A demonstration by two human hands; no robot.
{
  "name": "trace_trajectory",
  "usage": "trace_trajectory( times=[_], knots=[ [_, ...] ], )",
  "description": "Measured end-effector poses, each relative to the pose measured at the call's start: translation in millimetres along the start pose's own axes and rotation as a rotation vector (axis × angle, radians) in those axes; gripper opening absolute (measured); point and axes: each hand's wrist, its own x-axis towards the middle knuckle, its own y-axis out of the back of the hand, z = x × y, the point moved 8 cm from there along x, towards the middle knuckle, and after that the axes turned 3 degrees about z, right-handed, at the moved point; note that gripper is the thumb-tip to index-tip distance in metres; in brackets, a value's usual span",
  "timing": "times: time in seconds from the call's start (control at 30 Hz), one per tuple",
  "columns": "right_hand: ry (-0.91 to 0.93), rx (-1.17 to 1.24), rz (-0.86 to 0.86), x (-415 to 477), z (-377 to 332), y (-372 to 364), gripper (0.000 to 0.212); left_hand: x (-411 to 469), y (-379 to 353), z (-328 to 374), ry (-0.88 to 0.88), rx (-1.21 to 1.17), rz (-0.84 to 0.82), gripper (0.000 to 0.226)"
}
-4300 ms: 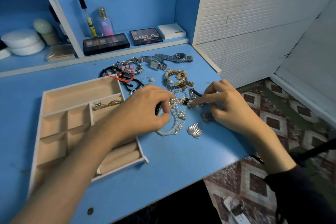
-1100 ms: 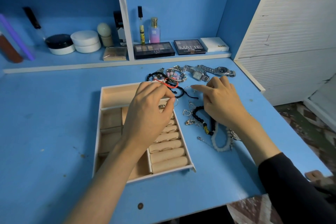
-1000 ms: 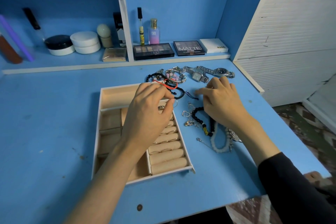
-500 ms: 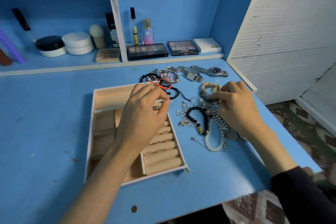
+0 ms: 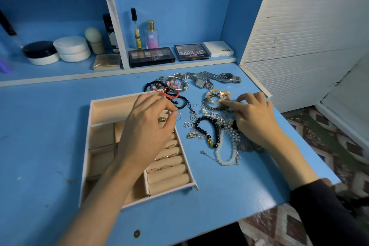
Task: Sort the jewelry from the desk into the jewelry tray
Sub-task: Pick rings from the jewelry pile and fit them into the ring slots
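A beige jewelry tray (image 5: 108, 107) lies on the blue desk (image 5: 46, 136); rings sit in its ring rolls (image 5: 169, 177). My left hand (image 5: 147, 132) hovers over the tray's upper right part, thumb and forefinger pinching a small thin ring (image 5: 179, 116) at the tray's edge. To the right is the jewelry pile: a black bead bracelet (image 5: 201, 121), a white bead bracelet (image 5: 218, 155), silver chains and a gold beaded bracelet (image 5: 216, 96). My right hand (image 5: 256, 120) rests on the pile, its forefinger tip touching the gold beaded bracelet.
Two silver watches (image 5: 225, 77) and cord bracelets (image 5: 172, 94) lie behind the pile. Eyeshadow palettes (image 5: 151, 57), bottles and jars stand on the back ledge. A white slatted panel (image 5: 299, 36) bounds the right. The desk's front-right edge (image 5: 299, 195) is near my right forearm.
My right hand slid from the black cord bracelets to the right, onto the gold beaded bracelet. My left hand has stayed over the tray, still pinching.
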Motion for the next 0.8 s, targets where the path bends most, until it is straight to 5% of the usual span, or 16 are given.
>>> trace_trajectory(
  times=[0.2, 0.43, 0.8],
  knots=[
    [-0.011, 0.302, 0.096, -6.7, 9.0, 12.3, 0.038, -0.4, -0.8, 0.7, 0.004, -0.004, -0.021, 0.004],
    [0.010, 0.383, 0.074, -13.7, 10.8, 15.9, 0.039, -0.7, -0.8, 2.7, -0.001, 0.012, -0.033, 0.010],
    [0.105, 0.163, 0.093, 0.5, -13.1, 14.3, 0.021, -1.0, -0.5, 0.5, 0.007, 0.012, -0.030, 0.009]
  ],
)
